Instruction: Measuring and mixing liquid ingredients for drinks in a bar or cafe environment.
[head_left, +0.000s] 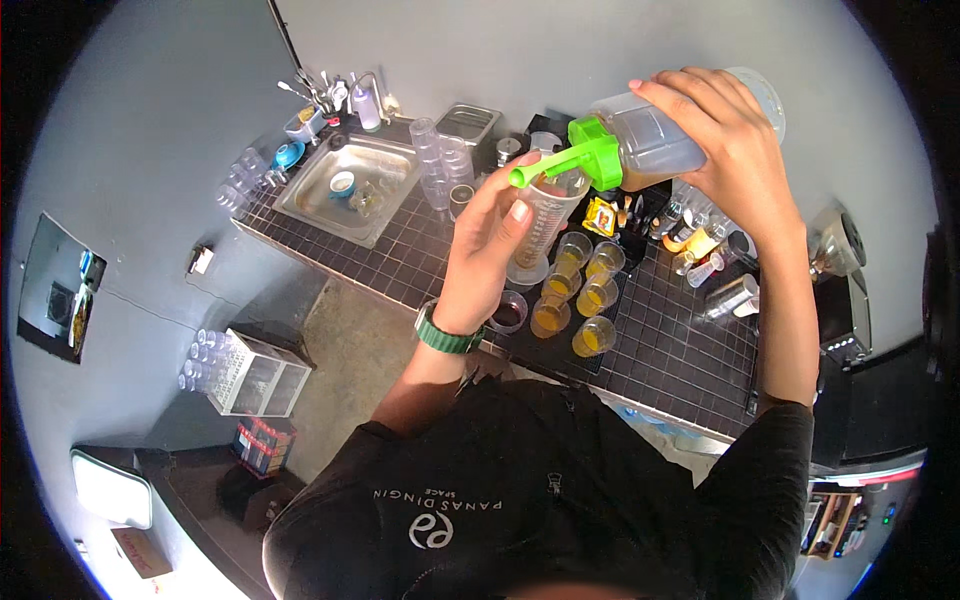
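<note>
My right hand [735, 130] is wrapped round a clear plastic jug [652, 140], tipped nearly on its side with brownish liquid in it. Its bright green spouted lid [598, 153] points left, over the mouth of a clear measuring cup [543, 232]. My left hand [482, 245] grips that cup, which has printed markings and stands slightly tilted above the counter. Whether liquid is flowing from the spout I cannot tell. Several clear plastic cups with yellow liquid [593, 338] stand below on a dark mat. Near my left wrist is a cup of dark liquid [509, 313].
A steel sink [310, 197] is set into the black-tiled counter [660, 345] at left, beside stacked clear cups [428, 160]. A yellow packet [600, 216], several bottles [698, 235] and a metal shaker [730, 297] stand at right. A white crate [262, 378] sits lower left.
</note>
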